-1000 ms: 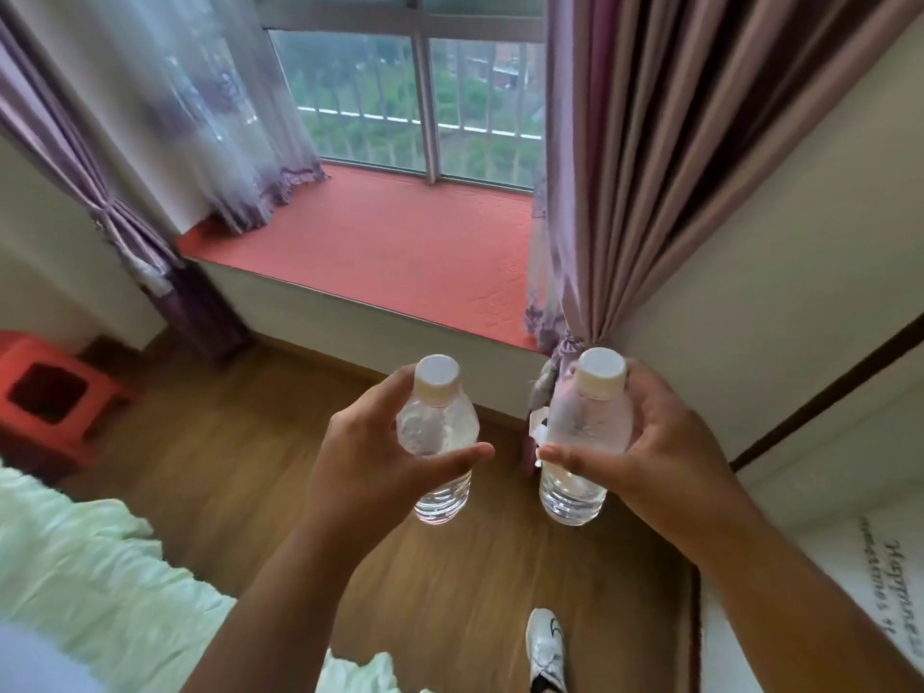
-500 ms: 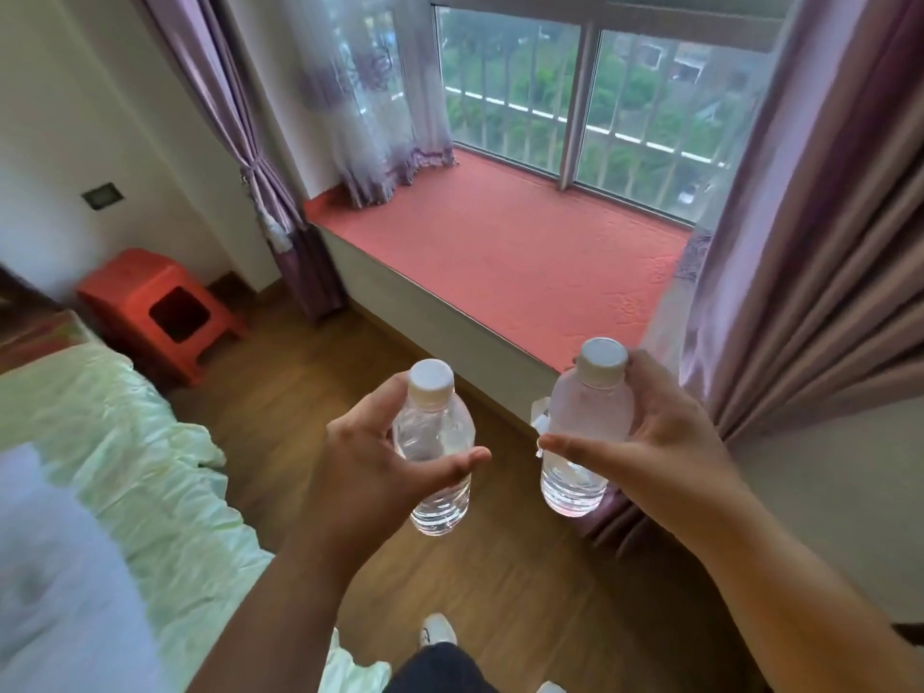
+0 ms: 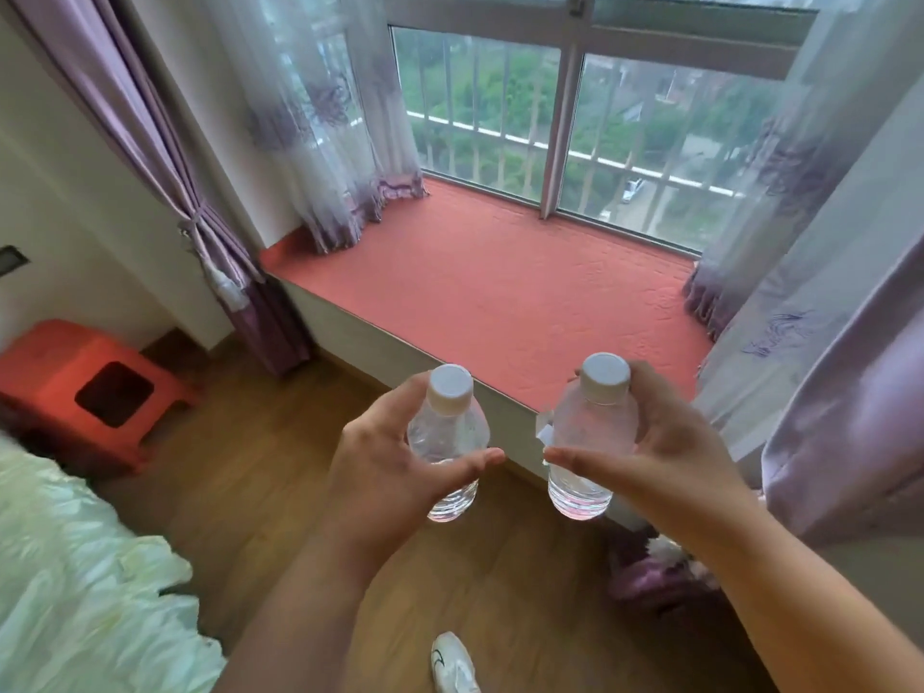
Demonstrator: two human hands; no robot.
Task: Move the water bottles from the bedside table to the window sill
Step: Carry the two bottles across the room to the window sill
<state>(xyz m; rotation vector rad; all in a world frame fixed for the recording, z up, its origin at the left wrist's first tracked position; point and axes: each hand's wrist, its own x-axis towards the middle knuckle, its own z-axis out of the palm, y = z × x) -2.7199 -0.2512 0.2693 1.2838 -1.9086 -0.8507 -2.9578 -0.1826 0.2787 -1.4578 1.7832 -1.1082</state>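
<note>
I hold two small clear water bottles with white caps upright, side by side over the wooden floor. My left hand (image 3: pixel 395 462) is wrapped around the left bottle (image 3: pixel 448 432). My right hand (image 3: pixel 665 452) grips the right bottle (image 3: pixel 590 432), which has a torn white label at its side. Both sit just short of the front edge of the window sill (image 3: pixel 500 292), a wide ledge with a red textured cover below the window. The bedside table is out of view.
Sheer and purple curtains (image 3: pixel 320 142) hang at both ends of the sill; the right one (image 3: pixel 825 342) drapes close to my right arm. A red plastic stool (image 3: pixel 80 387) stands at the left. Pale green bedding (image 3: pixel 75 592) fills the lower left. A white shoe (image 3: pixel 452 662) is on the floor.
The view has swung and come closer to the window, so the sill now lies straight ahead and larger. Both hands keep the same hold on the bottles.
</note>
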